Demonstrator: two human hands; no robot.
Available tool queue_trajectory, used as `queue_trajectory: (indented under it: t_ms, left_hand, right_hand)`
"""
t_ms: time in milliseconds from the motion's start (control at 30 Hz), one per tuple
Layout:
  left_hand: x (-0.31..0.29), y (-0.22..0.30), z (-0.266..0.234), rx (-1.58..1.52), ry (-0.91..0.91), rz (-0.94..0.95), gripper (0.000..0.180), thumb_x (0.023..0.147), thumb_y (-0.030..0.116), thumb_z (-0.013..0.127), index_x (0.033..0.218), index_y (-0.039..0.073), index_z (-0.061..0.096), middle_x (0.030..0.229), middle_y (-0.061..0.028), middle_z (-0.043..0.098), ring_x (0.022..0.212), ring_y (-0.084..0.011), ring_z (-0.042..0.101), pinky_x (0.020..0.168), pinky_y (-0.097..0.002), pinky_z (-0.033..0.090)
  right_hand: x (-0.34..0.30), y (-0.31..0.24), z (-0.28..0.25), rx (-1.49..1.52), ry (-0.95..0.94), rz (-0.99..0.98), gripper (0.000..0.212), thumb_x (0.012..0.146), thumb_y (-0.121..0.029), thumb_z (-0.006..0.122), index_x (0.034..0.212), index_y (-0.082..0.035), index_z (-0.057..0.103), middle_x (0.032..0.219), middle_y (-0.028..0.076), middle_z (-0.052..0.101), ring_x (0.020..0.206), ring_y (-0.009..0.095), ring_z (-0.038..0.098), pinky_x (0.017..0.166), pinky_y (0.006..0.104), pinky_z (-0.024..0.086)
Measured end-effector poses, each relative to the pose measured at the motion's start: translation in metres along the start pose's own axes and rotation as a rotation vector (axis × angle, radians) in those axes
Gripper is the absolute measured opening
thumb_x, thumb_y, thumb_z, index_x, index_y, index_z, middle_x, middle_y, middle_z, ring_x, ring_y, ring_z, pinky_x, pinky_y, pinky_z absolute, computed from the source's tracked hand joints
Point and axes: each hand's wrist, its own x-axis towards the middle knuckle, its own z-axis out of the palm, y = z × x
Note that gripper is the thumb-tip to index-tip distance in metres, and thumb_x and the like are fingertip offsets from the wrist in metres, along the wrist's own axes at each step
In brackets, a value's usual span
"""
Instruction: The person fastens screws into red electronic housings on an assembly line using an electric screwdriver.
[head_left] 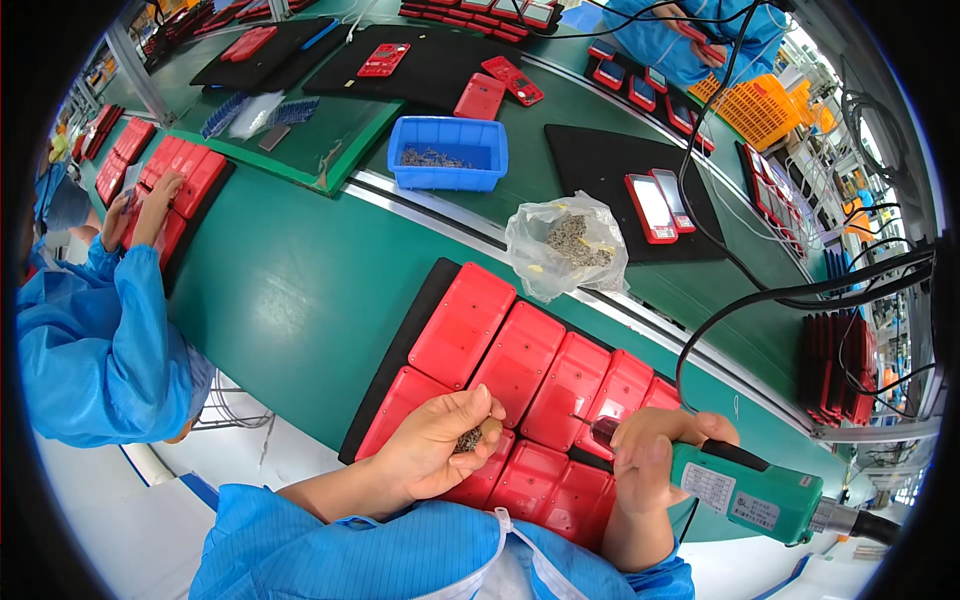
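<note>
Left hand [432,445], fingers curled inward, cups what look like small screws [468,440], partly hidden: light, likely slippery, best pinched singly. Red casings [515,365] lie on the black mat [398,350], probably stiff, scratchable; take edges. Right hand [648,452] wraps the green power screwdriver [735,485], likely weighty; grip the barrel.

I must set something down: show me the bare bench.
Free: the green bench between the co-worker's red cases and your black mat. Crowded: that mat, packed with red casings beneath your left hand; beyond, the plastic bag and blue bin.
</note>
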Motion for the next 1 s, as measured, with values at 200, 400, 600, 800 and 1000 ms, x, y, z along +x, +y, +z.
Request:
queue_trajectory:
  t_ms: [200,400,600,800,1000]
  left_hand:
    - [-0.001,0.002,0.008,0.019,0.048,-0.013,0.033,0.089,0.031,0.041,0.085,0.001,0.053,0.071,-0.0089,0.055,0.058,-0.0115,0.053,0.041,-0.0176,0.035]
    - [0.000,0.001,0.005,0.095,0.049,0.028,0.035,0.089,0.032,0.041,0.088,0.000,0.054,0.069,-0.0062,0.051,0.055,-0.0102,0.046,0.044,-0.0169,0.035]
    - [0.001,-0.001,0.005,0.141,0.036,0.019,0.031,0.089,0.026,0.043,0.096,-0.001,0.054,0.067,-0.0023,0.044,0.055,-0.0084,0.040,0.045,-0.0163,0.035]
    - [-0.004,0.001,0.012,0.214,0.021,0.013,0.028,0.090,0.022,0.041,0.100,-0.001,0.053,0.070,-0.0030,0.046,0.057,-0.0087,0.041,0.049,-0.0164,0.036]
    - [-0.002,-0.002,0.009,0.218,-0.034,0.037,0.023,0.091,0.022,0.040,0.090,0.002,0.051,0.065,-0.0054,0.047,0.056,-0.0087,0.040,0.045,-0.0167,0.032]
  right_hand:
    - [0.000,0.002,0.000,-0.009,-0.012,-0.013,0.039,0.080,-0.003,0.047,0.115,-0.009,0.029,0.057,0.006,0.043,0.042,0.012,0.040,0.038,0.0244,0.038]
    - [0.001,0.002,0.000,0.012,-0.007,-0.020,0.036,0.079,-0.002,0.046,0.111,-0.008,0.031,0.055,0.005,0.042,0.039,0.011,0.039,0.036,0.0242,0.037]
    - [0.002,0.003,0.001,0.026,0.025,-0.039,0.029,0.078,-0.001,0.046,0.104,-0.007,0.032,0.053,0.005,0.041,0.038,0.010,0.038,0.035,0.0234,0.036]
    - [0.000,0.001,-0.002,0.006,0.041,-0.032,0.028,0.079,-0.001,0.047,0.102,-0.007,0.032,0.053,0.004,0.041,0.038,0.010,0.039,0.035,0.0230,0.036]
    - [0.000,0.002,0.000,0.025,0.047,-0.037,0.028,0.079,-0.002,0.048,0.102,-0.007,0.032,0.053,0.004,0.041,0.038,0.010,0.038,0.035,0.0227,0.036]
